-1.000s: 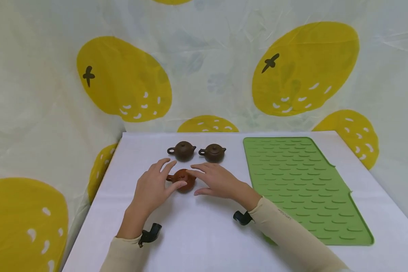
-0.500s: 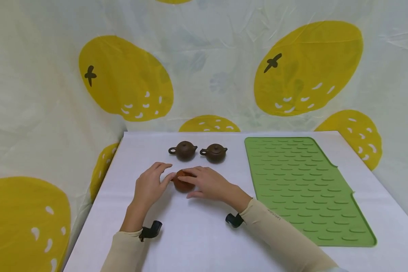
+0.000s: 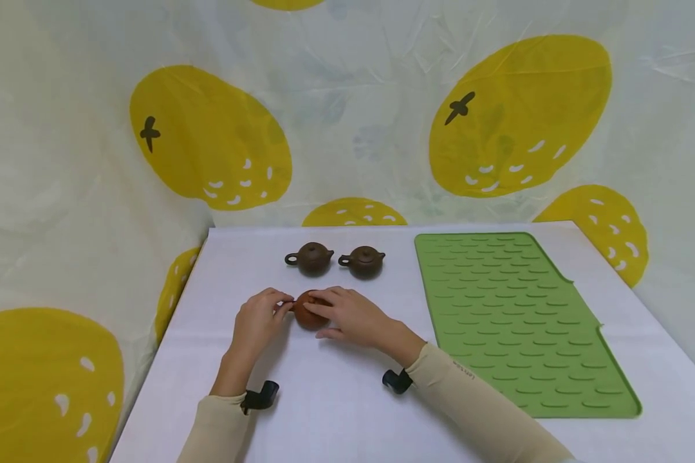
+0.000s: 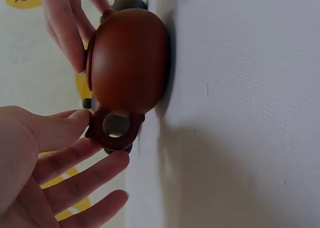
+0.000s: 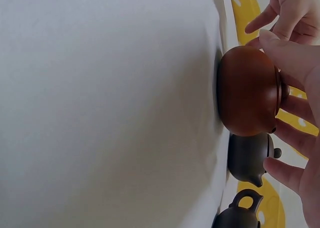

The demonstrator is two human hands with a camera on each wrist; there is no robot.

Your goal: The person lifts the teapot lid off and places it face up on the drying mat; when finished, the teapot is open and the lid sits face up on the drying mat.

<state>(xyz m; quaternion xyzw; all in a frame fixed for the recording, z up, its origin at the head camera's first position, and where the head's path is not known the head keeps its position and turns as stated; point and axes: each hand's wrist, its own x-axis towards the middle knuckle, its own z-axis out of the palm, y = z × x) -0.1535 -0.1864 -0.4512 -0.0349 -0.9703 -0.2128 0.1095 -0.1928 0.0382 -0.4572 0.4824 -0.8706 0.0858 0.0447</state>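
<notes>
Left hand [image 3: 259,321]: fingers clamped on red teapot [image 3: 307,319] handle [image 4: 132,131], 9 o'clock side. Right hand [image 3: 356,318]: fingers apart over lid [image 4: 90,80]. Dark teapots near: first [image 3: 314,258] 12 o'clock, second [image 3: 365,262] 1–2. Green mat [image 3: 515,321] edge at 3. Tabletop [image 3: 330,399] room toward 6.

The only lettering in sight is one small dark line of print [image 3: 463,370] on the beige sleeve [image 3: 486,411] of the right arm. It stands a little back from the cuff, on the side of the forearm that faces the far edge of the surface [image 3: 336,405], and runs lengthwise along the arm. In the head view this falls about where the sleeve crosses the left edge of the green mat [image 3: 556,334], toward the mat's near left corner. It looks like a single short word, seemingly starting with "Let"; the other letters are too small and blurred to read.
</notes>
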